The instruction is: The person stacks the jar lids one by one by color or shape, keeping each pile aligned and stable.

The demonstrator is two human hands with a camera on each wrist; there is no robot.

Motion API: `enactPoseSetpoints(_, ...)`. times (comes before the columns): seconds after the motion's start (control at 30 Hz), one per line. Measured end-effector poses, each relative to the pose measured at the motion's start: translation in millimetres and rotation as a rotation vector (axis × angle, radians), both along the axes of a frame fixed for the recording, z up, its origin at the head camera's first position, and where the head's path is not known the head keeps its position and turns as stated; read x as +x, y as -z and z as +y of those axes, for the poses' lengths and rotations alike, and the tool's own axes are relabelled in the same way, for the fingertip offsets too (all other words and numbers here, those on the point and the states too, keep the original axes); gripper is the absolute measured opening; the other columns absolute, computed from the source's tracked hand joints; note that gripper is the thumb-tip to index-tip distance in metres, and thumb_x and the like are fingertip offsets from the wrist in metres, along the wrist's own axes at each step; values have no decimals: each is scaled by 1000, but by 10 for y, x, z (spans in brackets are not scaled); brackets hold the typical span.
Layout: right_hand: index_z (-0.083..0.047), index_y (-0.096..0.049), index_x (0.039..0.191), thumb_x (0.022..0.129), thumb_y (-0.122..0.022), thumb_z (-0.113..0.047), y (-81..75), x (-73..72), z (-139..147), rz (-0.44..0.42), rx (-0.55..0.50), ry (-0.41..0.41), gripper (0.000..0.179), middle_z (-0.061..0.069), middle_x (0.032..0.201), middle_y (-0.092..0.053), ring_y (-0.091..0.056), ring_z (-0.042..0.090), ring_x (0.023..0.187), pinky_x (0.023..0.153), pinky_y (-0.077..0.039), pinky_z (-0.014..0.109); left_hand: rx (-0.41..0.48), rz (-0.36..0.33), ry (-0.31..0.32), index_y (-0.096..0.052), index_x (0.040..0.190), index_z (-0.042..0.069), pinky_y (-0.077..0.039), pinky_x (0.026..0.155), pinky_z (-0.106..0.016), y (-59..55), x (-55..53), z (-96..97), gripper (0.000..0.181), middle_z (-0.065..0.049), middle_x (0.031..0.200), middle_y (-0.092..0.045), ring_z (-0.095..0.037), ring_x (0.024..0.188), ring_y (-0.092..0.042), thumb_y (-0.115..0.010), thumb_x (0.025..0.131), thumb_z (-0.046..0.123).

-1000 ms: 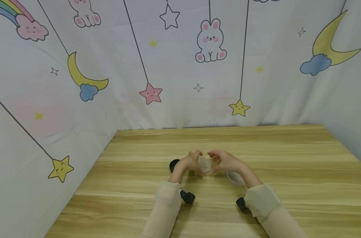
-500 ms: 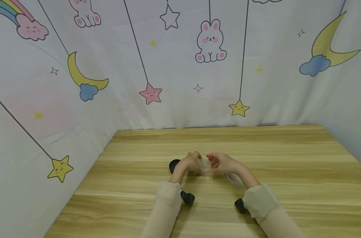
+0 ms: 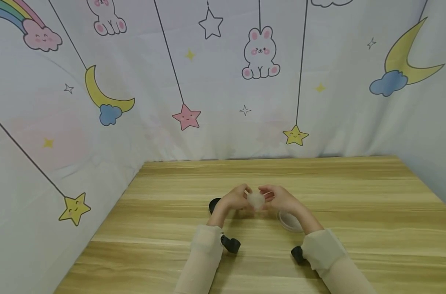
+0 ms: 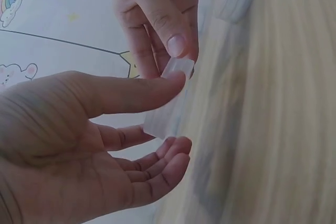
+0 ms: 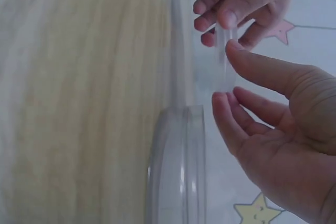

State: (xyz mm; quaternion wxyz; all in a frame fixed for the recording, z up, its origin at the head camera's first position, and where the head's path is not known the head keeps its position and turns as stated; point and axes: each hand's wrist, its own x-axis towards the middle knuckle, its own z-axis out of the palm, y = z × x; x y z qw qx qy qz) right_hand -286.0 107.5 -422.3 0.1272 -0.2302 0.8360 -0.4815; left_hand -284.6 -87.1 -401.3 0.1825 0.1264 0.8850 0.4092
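Note:
A small translucent plastic disc (image 3: pixel 256 200) is held up between my two hands, over the middle of the table. My left hand (image 3: pixel 235 199) pinches one side of it; in the left wrist view that thumb lies across the disc (image 4: pixel 164 116), with a finger behind. From the opposite side my right hand (image 3: pixel 279 199) takes its edge between thumb and fingers, as the right wrist view shows against the disc (image 5: pixel 226 66). Just below my right wrist lies a clear round plastic piece (image 3: pixel 290 221) with a rim, partly covered by that arm. A black round cap (image 3: pixel 213 205) sits beside my left wrist.
The wooden table (image 3: pixel 259 265) runs back to a white curtain (image 3: pixel 223 81) printed with rabbits, stars and moons. Black wrist cameras, including one on the left sleeve (image 3: pixel 231 244), stick inward from both sleeves.
The disc has shifted slightly up and to the right and looks blurred, with both hands close around it. The clear piece and the black cap stay in place.

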Motion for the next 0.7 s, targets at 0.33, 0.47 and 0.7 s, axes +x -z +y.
enactPoseSetpoints(0.33,10,-46,138,88,-70,-9,-165,12,138,23,-11,20,59,29,135,-54,-57,35,115,95,-52,40,155,94,14,-52,129,-2,-52,80,-31,-148,56,39,54,-20,116,-58,-24,96,-59,-76,81,4)
enactPoseSetpoints(0.47,6,-45,141,90,-70,-16,-315,101,339,42,8,23,61,27,134,-55,-57,35,117,92,-52,37,237,129,22,-51,131,-3,-53,77,-28,-174,95,208,55,-18,117,-59,-21,94,-60,-76,82,4)
enactPoseSetpoints(0.7,11,-45,138,90,-69,-13,-408,287,667,65,-8,-40,59,30,132,-54,-60,25,115,84,-53,21,324,118,35,-52,129,-1,-52,72,-20,-104,252,470,54,-12,117,-60,-9,85,-60,-77,81,6)
